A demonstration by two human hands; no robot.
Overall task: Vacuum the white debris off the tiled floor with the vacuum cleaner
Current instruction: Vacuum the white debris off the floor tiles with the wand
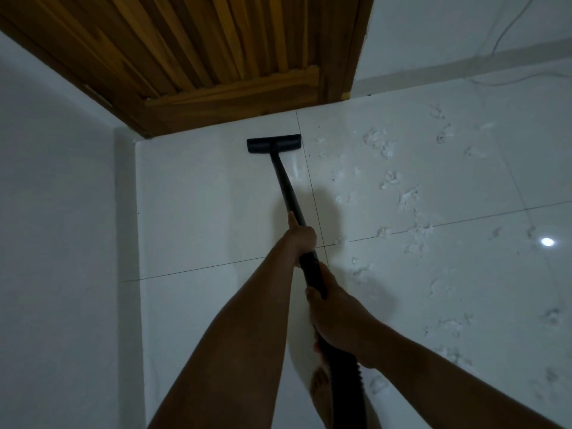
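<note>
White debris (379, 144) lay scattered to the right of the nozzle (274, 144), which sat flat by the far edge of the floor (201, 196) at the door (232, 57); the wand (285, 184) ran back toward the person; left hand (301, 235) gripped it nearer the nozzle, right hand (337, 317) gripped behind, at the hose (342, 373); a rightward sweep seemed needed; no canister showed.
</note>
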